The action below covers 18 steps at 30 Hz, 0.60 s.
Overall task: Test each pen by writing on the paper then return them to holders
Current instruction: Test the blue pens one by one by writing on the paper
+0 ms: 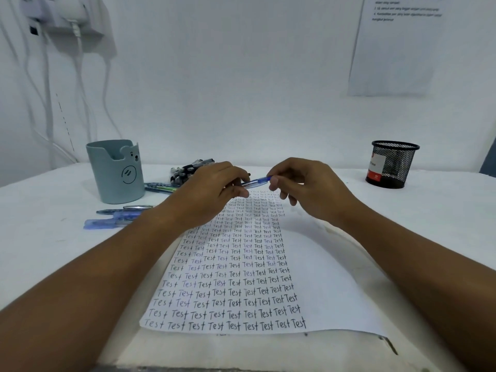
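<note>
Above the far end of the paper I hold a blue pen level between both hands. My left hand pinches its left part and my right hand pinches its right end. The sheet is covered with rows of the handwritten word "Test". A grey-blue bear-faced holder stands at the left, a black mesh holder at the far right. A pile of dark pens lies behind my left hand. Several blue pens lie loose in front of the bear holder.
More pens lie right of the bear holder. White cables hang down the wall at the left from a power strip. A printed sheet is stuck on the wall at upper right. The table's near edge runs below the paper.
</note>
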Tool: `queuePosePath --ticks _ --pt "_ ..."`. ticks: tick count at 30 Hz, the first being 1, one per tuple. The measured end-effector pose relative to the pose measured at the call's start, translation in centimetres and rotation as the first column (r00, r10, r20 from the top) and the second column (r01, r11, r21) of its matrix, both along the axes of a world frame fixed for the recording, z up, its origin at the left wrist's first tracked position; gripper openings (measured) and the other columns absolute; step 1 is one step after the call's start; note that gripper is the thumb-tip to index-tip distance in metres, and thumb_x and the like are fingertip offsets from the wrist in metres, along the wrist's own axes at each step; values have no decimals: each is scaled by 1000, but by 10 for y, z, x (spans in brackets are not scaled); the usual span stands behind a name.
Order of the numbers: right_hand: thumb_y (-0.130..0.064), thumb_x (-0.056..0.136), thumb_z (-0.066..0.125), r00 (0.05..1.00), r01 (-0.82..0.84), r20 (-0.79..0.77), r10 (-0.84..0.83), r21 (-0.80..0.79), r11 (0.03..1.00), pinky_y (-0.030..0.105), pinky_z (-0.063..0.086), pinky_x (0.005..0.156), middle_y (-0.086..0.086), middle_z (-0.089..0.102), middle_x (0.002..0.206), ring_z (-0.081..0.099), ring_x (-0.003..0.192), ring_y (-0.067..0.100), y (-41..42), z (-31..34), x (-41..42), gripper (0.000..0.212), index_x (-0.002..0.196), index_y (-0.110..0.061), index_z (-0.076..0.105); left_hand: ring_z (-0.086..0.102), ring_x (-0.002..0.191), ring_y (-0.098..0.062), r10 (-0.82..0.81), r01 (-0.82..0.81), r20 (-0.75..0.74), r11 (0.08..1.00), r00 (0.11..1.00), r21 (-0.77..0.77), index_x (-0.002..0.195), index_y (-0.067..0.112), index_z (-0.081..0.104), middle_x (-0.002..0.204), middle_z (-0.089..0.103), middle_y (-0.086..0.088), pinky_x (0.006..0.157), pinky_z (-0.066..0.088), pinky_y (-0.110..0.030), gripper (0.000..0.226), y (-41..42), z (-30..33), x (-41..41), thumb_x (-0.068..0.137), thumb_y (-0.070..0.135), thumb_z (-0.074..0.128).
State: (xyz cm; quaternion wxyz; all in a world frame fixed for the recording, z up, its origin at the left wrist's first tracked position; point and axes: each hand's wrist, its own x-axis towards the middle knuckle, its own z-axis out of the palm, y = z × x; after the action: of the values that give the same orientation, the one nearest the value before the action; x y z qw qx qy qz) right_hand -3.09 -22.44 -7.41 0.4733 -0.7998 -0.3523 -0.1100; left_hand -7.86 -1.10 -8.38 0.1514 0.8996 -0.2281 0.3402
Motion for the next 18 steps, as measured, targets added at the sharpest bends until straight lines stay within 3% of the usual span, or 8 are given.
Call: queuePosePath --ticks 5,8,11,15,18 --pt "-5 95 58 989 33 -150 7 262 964 30 47 56 4 69 76 58 63 14 -12 4 6 11 90 -9 67 52 77 12 67 -74 -96 994 993 -80 121 10 65 99 66 1 71 38 -4 28 4 2 -5 94 15 60" --pt "-5 96 57 967 30 -242 78 411 911 29 49 56 8 69 79 58 64 15 -13 4 6 9 93 -5 65 52 72 2 61 -71 -113 994 992 -86 120 10 66 104 69 -2 66 39 -5 29 1 4 -7 94 18 60" --pt "-3 95 57 921 -18 -317 226 546 838 28 54 62 9 68 82 61 68 19 -9 4 4 7 97 -3 64 55 69 13 23 -35 -120 995 992 -97 115 8 69 90 69 2 60 40 -6 25 -2 2 -7 94 17 60" --pt "-1 95 55 869 -84 -351 349 590 803 27 57 71 8 69 83 64 74 20 0 1 -3 11 102 -3 64 56 72 17 17 -30 -115 993 993 -112 113 8 70 78 61 17 62 37 -3 23 -3 1 -5 93 17 62" --pt "-7 98 53 850 -72 -375 371 615 786 32 58 81 14 70 99 67 87 24 4 3 -5 13 104 -4 63 56 72 13 29 -38 -104 995 994 -87 113 11 70 75 59 21 65 36 -4 25 -3 2 -5 93 24 63"
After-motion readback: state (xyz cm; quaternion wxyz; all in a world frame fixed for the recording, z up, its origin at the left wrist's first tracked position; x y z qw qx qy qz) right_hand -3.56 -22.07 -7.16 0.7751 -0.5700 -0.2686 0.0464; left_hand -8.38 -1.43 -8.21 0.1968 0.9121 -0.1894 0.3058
